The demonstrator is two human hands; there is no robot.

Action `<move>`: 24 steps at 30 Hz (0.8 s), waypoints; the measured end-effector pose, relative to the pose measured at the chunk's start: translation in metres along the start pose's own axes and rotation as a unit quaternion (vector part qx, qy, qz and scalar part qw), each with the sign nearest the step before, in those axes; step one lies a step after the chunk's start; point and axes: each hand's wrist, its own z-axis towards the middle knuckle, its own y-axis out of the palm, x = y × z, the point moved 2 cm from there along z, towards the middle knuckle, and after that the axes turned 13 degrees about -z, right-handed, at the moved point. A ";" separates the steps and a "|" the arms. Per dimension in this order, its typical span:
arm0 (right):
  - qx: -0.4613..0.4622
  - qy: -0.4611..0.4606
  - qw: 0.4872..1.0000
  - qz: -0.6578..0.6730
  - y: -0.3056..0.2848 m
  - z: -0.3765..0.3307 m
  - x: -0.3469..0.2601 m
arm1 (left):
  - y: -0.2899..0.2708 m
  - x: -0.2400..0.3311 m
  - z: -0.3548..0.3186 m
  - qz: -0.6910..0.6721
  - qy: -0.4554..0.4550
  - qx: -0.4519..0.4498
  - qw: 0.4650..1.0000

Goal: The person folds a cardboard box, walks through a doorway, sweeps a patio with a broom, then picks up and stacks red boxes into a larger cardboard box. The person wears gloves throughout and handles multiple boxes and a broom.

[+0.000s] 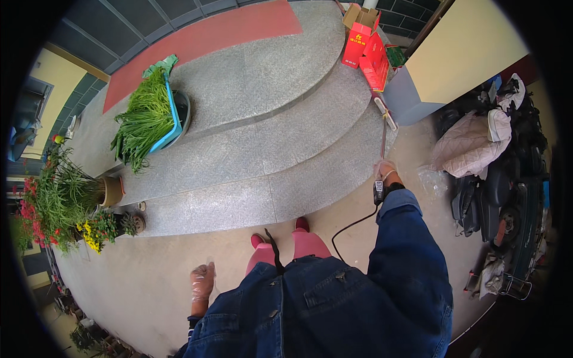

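My right hand (387,170), in a clear plastic glove, is closed round a thin-rod tool (383,138) held out ahead of me. The tool's narrow flat pale head (386,113) lies by the right end of the steps. A small black box (378,191) sits just below that hand, and a black cable (341,232) trails from it toward my waist. My left hand (203,279), also in a clear glove, hangs low at my left with fingers curled and nothing visible in them.
Curved grey stone steps (239,173) rise ahead. Green leafy stalks (146,113) fill a blue basket (174,122) on them. Flowerpots (110,191) stand left. Red cartons (364,51) stand beside a pillar (462,53). A covered scooter (477,143) is parked right.
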 end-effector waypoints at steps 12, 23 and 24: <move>0.179 0.035 0.941 -0.287 0.047 -0.021 0.055 | 0.011 0.023 0.022 0.079 0.034 -0.047 0.995; -0.037 0.064 0.926 -0.371 0.059 -0.290 0.131 | 0.019 0.022 0.078 0.107 0.097 -0.142 0.979; -0.057 0.068 0.922 -0.378 0.055 -0.328 0.141 | 0.018 0.021 0.082 0.101 0.108 -0.146 0.978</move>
